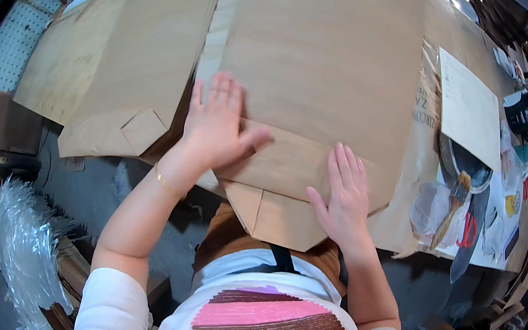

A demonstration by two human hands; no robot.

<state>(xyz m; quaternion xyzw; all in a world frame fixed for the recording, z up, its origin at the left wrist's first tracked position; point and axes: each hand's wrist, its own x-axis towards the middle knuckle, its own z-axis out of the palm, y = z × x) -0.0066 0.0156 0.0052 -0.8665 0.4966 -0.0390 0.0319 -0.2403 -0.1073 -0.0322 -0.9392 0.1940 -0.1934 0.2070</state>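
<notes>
Large brown paper sack (321,63) lies flat at the centre of the desk (61,74), its long body running to the far side, a folded band (299,160) across its near part and an angled flap (270,214) jutting past the near edge toward the person. Left hand (213,126) at the sack's left edge beside the band, fingers extended, thumb out over the paper, slightly blurred; right hand (347,195) laid palm down at the band's near right, fingers pointing far. Neither is clenched or grasping; exact pressure of each, cannot tell. Judged handling: light for its breadth, stiff enough to keep a crease, yet floppy across the long span; smooth, so apt to slide under a flat palm; likely to tear or take stray wrinkles if tugged at a corner. Best hold, by my reckoning: both side edges at the folded band, where layers seem thickest, palms spread rather than pinching. Similar paper stack (152,43) to the left; brush (458,192) and red-handled scissors (470,231) at right.
</notes>
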